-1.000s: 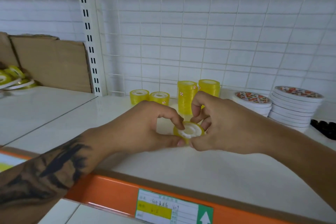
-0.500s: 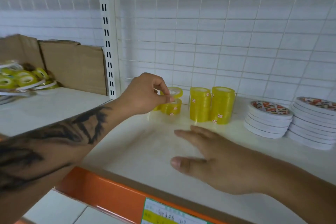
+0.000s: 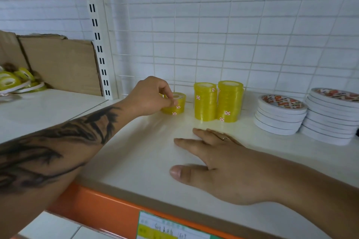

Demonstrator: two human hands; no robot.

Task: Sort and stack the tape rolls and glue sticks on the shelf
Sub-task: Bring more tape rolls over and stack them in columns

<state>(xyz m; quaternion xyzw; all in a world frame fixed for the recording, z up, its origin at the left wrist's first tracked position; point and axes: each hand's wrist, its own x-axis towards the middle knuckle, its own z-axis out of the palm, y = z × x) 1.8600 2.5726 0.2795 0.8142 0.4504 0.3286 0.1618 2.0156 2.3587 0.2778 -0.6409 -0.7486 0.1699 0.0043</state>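
while the right hand [image 3: 223,165] lies flat on the shelf [image 3: 136,161], the left hand [image 3: 151,96] pinches a short tape stack [image 3: 175,104]

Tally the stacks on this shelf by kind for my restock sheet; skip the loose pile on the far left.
Yellow tape roll stacks: 3, a short stack in the left hand's grip, then two tall stacks
Flat white tape roll stacks: 2
Total: 5 stacks
A further yellow stack may hide behind the left hand.
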